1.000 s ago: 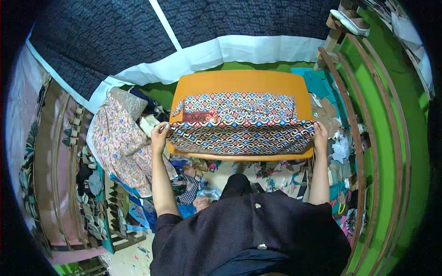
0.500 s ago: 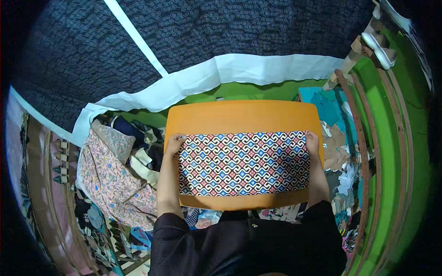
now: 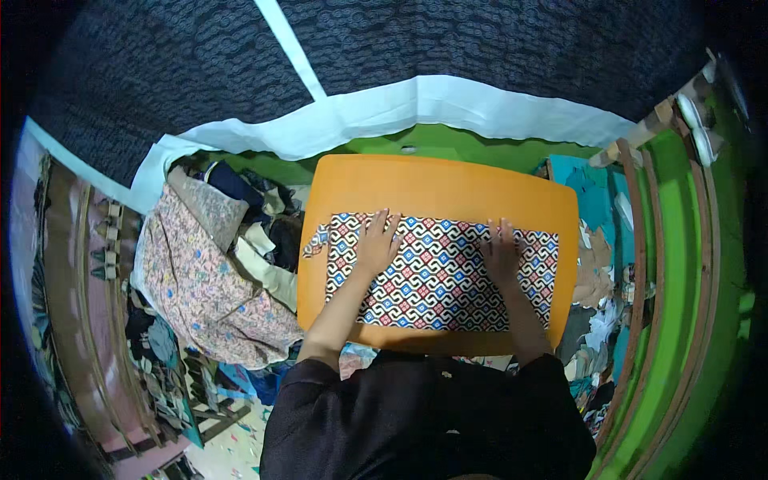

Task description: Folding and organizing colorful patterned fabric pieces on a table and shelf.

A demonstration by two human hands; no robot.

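A patterned fabric piece (image 3: 436,276), printed in black, white, blue and red, lies flat across an orange table (image 3: 432,186). My left hand (image 3: 376,248) rests on its left part, fingers stretched toward the far edge. On the right part my right hand (image 3: 502,258) lies palm down, fingers extended. Neither hand grips anything. By the cloth's upper left corner a small bit of the same print (image 3: 317,242) sticks out; I cannot tell whether it is joined on.
Left of the table, a pink floral cloth (image 3: 212,280) covers a heap of dark and cream fabrics. Wooden rails (image 3: 640,320) stand at the right, with fabric scraps (image 3: 596,276) beside the table. A dark curtain (image 3: 480,48) with a white border hangs beyond.
Both hands have left the fabric's upper corners and moved inward, now flat on it. The small patterned bit at the left has come into view. The whole view has shifted and tilted slightly.
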